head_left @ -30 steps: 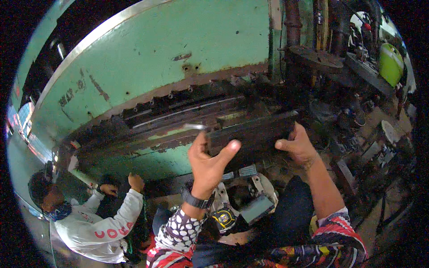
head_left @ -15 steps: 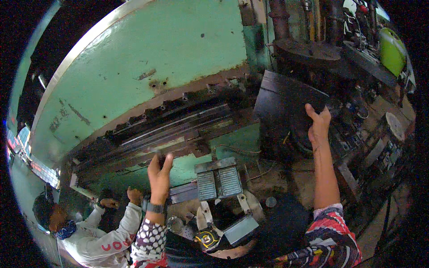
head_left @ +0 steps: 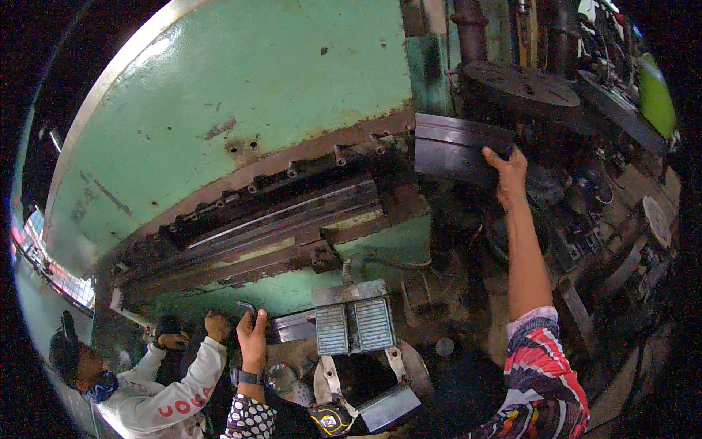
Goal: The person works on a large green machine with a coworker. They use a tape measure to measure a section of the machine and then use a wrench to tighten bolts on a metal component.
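Green panel (head_left: 307,69) behind; right hand (head_left: 511,175) grips plate (head_left: 452,150), left hand (head_left: 253,342) bent rod (head_left: 246,304).

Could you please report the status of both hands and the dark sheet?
Right hand gripping dark, glossy, ridged sheet, probably metal, by its right end. Left hand holding slim, bent, silvery metal rod. Co-worker's white sleeve near left hand.
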The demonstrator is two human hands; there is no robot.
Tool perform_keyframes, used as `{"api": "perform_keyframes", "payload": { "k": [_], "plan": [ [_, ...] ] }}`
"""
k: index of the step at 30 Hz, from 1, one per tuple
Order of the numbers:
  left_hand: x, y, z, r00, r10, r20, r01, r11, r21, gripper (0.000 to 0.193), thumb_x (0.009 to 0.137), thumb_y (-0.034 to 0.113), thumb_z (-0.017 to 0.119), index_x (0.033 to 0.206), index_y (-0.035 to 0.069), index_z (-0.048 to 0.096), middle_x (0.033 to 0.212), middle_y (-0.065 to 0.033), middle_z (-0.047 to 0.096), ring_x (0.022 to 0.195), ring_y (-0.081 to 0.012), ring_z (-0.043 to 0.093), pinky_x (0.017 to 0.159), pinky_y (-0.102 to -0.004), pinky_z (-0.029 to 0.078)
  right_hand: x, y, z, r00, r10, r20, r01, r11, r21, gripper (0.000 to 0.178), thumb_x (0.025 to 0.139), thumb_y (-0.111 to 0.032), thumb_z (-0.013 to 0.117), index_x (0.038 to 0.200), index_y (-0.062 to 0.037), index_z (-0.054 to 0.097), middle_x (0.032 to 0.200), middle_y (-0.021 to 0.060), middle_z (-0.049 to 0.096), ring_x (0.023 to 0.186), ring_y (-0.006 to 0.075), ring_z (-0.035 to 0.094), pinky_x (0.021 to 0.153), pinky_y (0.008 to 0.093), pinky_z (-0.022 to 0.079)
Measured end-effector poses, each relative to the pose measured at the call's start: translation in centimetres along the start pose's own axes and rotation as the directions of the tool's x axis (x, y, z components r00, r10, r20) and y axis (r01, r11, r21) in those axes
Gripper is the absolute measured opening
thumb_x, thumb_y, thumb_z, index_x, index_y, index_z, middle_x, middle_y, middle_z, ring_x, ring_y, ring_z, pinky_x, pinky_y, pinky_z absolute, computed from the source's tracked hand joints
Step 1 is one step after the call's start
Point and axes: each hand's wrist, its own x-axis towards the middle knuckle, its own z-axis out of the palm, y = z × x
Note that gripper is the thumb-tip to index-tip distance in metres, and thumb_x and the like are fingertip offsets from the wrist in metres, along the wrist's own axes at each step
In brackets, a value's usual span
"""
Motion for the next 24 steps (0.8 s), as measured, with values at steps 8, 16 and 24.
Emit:
{"api": "perform_keyframes", "payload": {
  "k": [8,16,24],
  "plan": [
    [1.3,-1.5,1.3,0.997,-0.058,0.05,0.052,0.993,0.107,0.071,0.093,0.035,0.072,0.129,-0.021,0.048,0.116,-0.0202,0.064,0.108,-0.0207,0.058,0.095,-0.0311,0.045,3.9,2.7,-1.8,0.989,-0.02,0.144,0.038,0.992,-0.124,0.087,0.073,-0.037,0.083,0.141,0.0018,0.046,0.144,0.0197,0.043,0.13,0.0345,0.044,0.111,0.0444,0.035],
    [1.2,-1.0,2.0,0.998,0.056,0.006,-0.056,0.998,0.029,0.04,0.096,0.034,0.068,0.087,-0.003,0.054,0.082,-0.0011,0.052,0.077,-0.0107,0.045,0.066,-0.0287,0.039,2.9,3.1,-0.8,0.99,-0.043,0.136,0.048,0.998,-0.033,0.092,0.073,-0.039,0.083,0.145,0.0017,0.042,0.149,0.0208,0.042,0.135,0.0366,0.042,0.114,0.0458,0.034],
    [1.4,0.4,2.6,0.988,0.029,0.149,-0.025,0.999,-0.026,0.035,0.098,0.029,0.065,0.077,0.005,0.05,0.075,0.0048,0.046,0.071,-0.0072,0.038,0.061,-0.0261,0.032,7.3,3.2,-1.0,0.967,-0.022,0.254,0.013,0.999,0.038,0.085,0.074,-0.029,0.082,0.144,0.0007,0.043,0.144,0.0175,0.048,0.131,0.0345,0.048,0.112,0.0446,0.037]
  ]
}}
